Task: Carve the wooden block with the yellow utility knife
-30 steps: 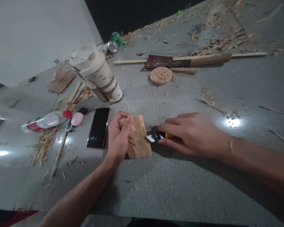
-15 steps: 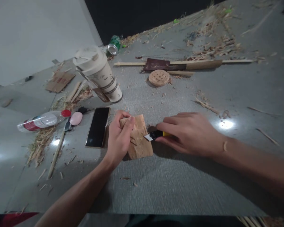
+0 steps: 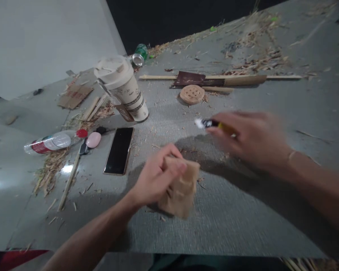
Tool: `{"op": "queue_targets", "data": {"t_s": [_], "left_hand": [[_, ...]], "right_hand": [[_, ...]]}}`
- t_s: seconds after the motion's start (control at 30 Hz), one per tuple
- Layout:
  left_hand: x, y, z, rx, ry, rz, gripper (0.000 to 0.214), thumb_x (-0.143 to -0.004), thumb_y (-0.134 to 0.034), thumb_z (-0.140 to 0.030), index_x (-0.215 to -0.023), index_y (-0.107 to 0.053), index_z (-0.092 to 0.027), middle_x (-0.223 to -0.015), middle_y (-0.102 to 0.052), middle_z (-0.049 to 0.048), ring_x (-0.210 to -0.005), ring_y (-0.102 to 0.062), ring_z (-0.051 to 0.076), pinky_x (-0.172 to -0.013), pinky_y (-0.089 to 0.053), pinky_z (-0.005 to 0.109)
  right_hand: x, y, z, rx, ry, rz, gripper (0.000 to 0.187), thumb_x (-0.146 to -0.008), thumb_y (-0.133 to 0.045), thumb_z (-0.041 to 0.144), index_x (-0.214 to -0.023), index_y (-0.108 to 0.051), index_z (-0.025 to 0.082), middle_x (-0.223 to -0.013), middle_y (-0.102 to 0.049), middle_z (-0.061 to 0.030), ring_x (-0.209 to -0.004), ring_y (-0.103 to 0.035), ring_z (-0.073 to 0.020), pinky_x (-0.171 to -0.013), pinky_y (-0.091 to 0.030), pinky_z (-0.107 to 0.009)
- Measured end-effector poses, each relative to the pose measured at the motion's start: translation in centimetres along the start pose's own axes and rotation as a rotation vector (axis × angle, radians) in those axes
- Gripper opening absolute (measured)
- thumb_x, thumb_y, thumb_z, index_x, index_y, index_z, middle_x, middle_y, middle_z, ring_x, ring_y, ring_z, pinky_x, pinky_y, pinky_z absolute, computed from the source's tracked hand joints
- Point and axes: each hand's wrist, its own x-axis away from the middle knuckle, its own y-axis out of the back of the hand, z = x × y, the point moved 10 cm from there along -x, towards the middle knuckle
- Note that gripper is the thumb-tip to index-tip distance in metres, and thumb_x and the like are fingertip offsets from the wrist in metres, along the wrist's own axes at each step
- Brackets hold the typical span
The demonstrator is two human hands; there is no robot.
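My left hand grips a pale block of wood and holds it lifted above the grey mat, near the front. My right hand is raised to the right of it, blurred by motion, and closed on a small yellow-and-black utility knife whose blade end points left. The knife is clear of the block, a hand's width above and behind it.
A black phone lies left of the block. Behind it stand a lidded paper cup, a plastic bottle, a pink oval thing, a round wooden disc, wooden sticks, a green can and scattered shavings.
My left hand lifted the wood block off the mat and drew it toward me. My right hand pulled the knife away from the block, up and to the right.
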Motion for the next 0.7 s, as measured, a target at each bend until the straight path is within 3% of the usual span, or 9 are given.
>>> {"op": "queue_targets", "data": {"t_s": [0.07,0.1,0.17,0.27,0.33,0.5,0.7], "left_hand": [[0.8,-2.1,0.3,0.006,0.049,0.153,0.028,-0.104,-0.075,-0.049,-0.095,-0.066,-0.024,-0.073,-0.056,-0.0045,-0.060,-0.046,0.011,-0.054,-0.037,0.024],[0.9,-2.3,0.5,0.010,0.065,0.152,0.029,-0.105,-0.074,-0.050,-0.096,-0.066,-0.024,-0.071,-0.054,-0.0050,-0.059,-0.044,0.011,-0.054,-0.036,0.024],[0.6,-0.8,0.5,-0.025,0.053,-0.004,0.026,-0.105,-0.072,-0.047,-0.094,-0.066,-0.024,-0.072,-0.054,-0.0045,-0.061,-0.045,0.012,-0.055,-0.036,0.025],[0.0,3.6,0.1,-0.123,-0.016,-0.379,0.025,-0.104,-0.071,-0.037,-0.086,-0.063,-0.023,-0.073,-0.051,-0.0035,-0.067,-0.046,0.013,-0.063,-0.039,0.026],[-0.1,5.5,0.4,-0.076,-0.023,-0.515,0.029,-0.105,-0.071,-0.039,-0.084,-0.059,-0.023,-0.073,-0.048,-0.0039,-0.066,-0.043,0.013,-0.062,-0.038,0.026],[-0.1,6.7,0.6,-0.014,-0.054,-0.574,0.033,-0.107,-0.072,-0.047,-0.088,-0.059,-0.023,-0.073,-0.044,-0.0049,-0.063,-0.039,0.013,-0.058,-0.033,0.026],[0.0,6.1,0.3,-0.124,-0.025,-0.550,0.031,-0.105,-0.073,-0.047,-0.090,-0.060,-0.024,-0.070,-0.043,-0.0057,-0.061,-0.037,0.013,-0.057,-0.031,0.028]], "right_hand": [[-0.3,1.3,-3.0,0.021,-0.146,-0.078,0.044,-0.115,-0.054,0.058,-0.098,-0.073,0.022,-0.063,-0.054,0.0017,-0.053,-0.042,-0.0142,-0.058,-0.030,-0.034],[-0.4,1.4,-4.1,0.020,-0.207,-0.082,0.044,-0.115,-0.054,0.058,-0.097,-0.072,0.023,-0.063,-0.052,0.0016,-0.055,-0.044,-0.0148,-0.060,-0.032,-0.035],[-0.4,0.9,-4.9,-0.016,-0.249,-0.049,0.043,-0.116,-0.052,0.057,-0.096,-0.071,0.023,-0.064,-0.053,0.0007,-0.056,-0.045,-0.0156,-0.061,-0.033,-0.036],[-0.3,-1.4,-2.4,-0.132,-0.126,0.065,0.047,-0.115,-0.050,0.061,-0.100,-0.074,0.023,-0.068,-0.063,-0.0008,-0.057,-0.052,-0.0160,-0.060,-0.034,-0.034],[0.2,-3.0,0.4,-0.185,-0.012,0.146,0.051,-0.114,-0.049,0.064,-0.100,-0.075,0.022,-0.073,-0.070,-0.0018,-0.060,-0.058,-0.0168,-0.059,-0.033,-0.033],[1.9,-5.5,6.4,-0.266,0.240,0.362,0.049,-0.120,-0.041,0.056,-0.112,-0.075,0.021,-0.086,-0.076,-0.0031,-0.066,-0.063,-0.0164,-0.060,-0.027,-0.035],[2.1,-6.0,6.3,-0.268,0.221,0.407,0.046,-0.120,-0.041,0.053,-0.120,-0.074,0.021,-0.088,-0.076,-0.0032,-0.067,-0.063,-0.0168,-0.062,-0.026,-0.036]]}}
